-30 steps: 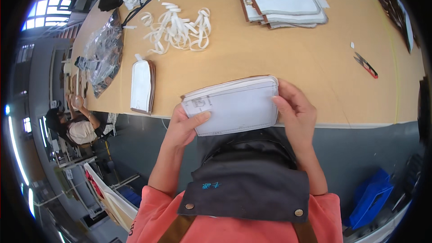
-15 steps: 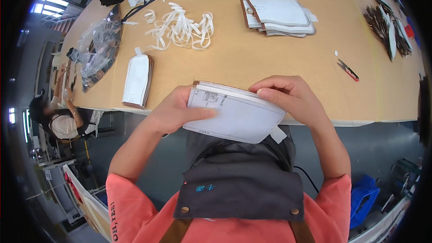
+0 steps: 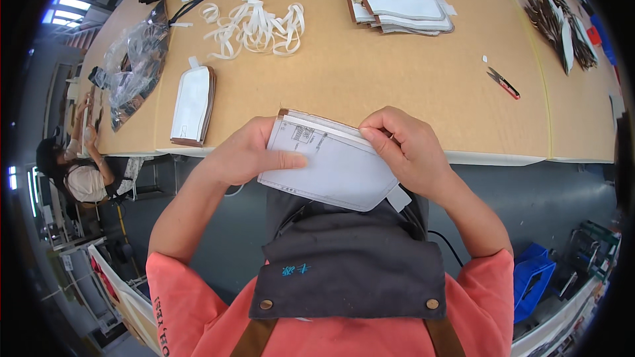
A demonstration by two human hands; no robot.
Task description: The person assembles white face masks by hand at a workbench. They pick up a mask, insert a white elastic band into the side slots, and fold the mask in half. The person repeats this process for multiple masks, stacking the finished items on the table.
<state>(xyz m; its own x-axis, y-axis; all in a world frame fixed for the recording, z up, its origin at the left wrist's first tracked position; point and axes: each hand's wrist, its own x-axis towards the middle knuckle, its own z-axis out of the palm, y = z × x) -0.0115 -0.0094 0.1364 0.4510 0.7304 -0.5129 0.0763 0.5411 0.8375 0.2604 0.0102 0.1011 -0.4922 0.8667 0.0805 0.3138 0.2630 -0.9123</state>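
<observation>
A flat white pouch panel (image 3: 331,170) with brown trim, printed lines and a white tab at its lower right corner is held in front of my apron, just off the table's near edge. My left hand (image 3: 248,152) grips its left end, thumb flat on the front and fingers hidden behind. At the upper right edge, my right hand (image 3: 403,145) pinches between thumb and bent forefinger. A narrow white strip (image 3: 331,124) runs along that upper edge up to the pinch. Whatever lies behind the panel is hidden.
Similar white panels lie in a left stack (image 3: 192,106) and a far stack (image 3: 403,8). White ribbon (image 3: 254,26) lies in loose loops. Thread snips (image 3: 504,84) rest at right, near dark brown and white strips (image 3: 562,30). A clear plastic bag (image 3: 135,59) and another person (image 3: 86,172) are leftward.
My right hand has slid slightly left along the upper edge, with its fingers more bent. The panel tilts down a little more to the right. The whole view has shifted slightly.
</observation>
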